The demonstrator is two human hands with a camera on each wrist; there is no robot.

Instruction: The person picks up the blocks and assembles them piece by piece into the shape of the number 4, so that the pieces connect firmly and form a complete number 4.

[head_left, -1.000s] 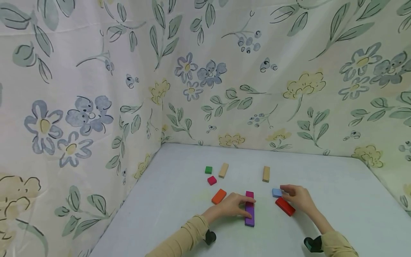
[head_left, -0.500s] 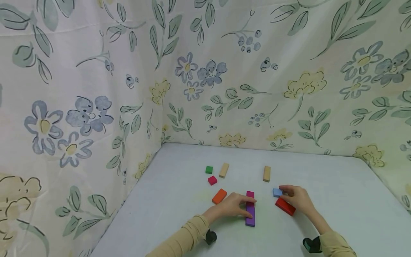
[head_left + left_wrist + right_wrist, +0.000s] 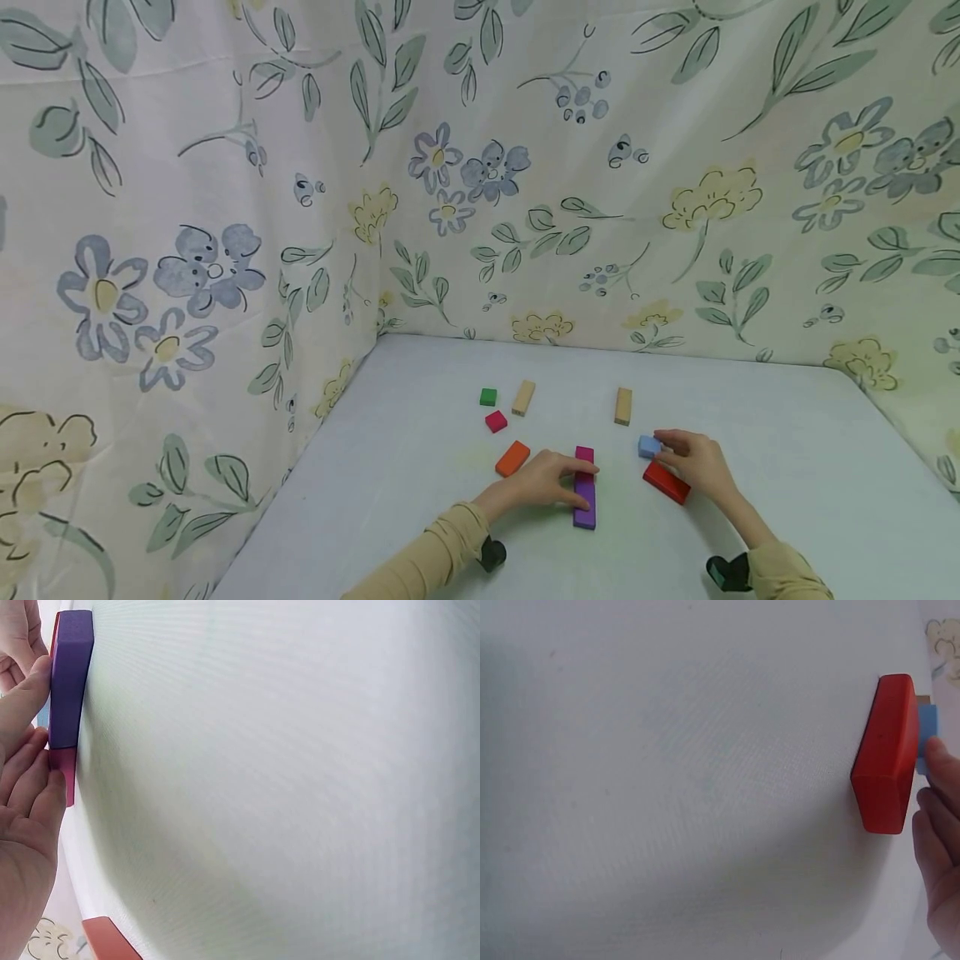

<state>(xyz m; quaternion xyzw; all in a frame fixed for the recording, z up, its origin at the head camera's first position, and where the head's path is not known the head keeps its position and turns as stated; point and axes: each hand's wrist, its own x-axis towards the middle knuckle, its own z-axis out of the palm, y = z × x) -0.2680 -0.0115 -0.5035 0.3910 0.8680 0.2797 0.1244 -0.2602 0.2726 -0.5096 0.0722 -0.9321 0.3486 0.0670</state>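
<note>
Near the middle of the table, a purple block (image 3: 584, 515) and a magenta block (image 3: 584, 454) lie end to end in one line. My left hand (image 3: 536, 479) holds them, thumb on the purple block and fingers over the magenta one; the left wrist view shows the same thumb (image 3: 36, 675) at the purple side. To the right, my right hand (image 3: 699, 461) pinches a light blue block (image 3: 648, 447) between thumb and fingers. Just in front of it a red block (image 3: 667, 482) lies slanted, partly covering the blue block in the right wrist view.
An orange block (image 3: 512, 458) lies left of the left hand. Farther back are a small pinkish-red block (image 3: 496, 422), a green cube (image 3: 488, 397) and two plain wooden blocks, one on the left (image 3: 523, 398) and one on the right (image 3: 623, 406). A floral curtain (image 3: 570, 250) hangs behind the table.
The light blue block has shifted slightly right and back and turned a little in the right hand's fingers. The left hand and its two blocks have stayed in place.
</note>
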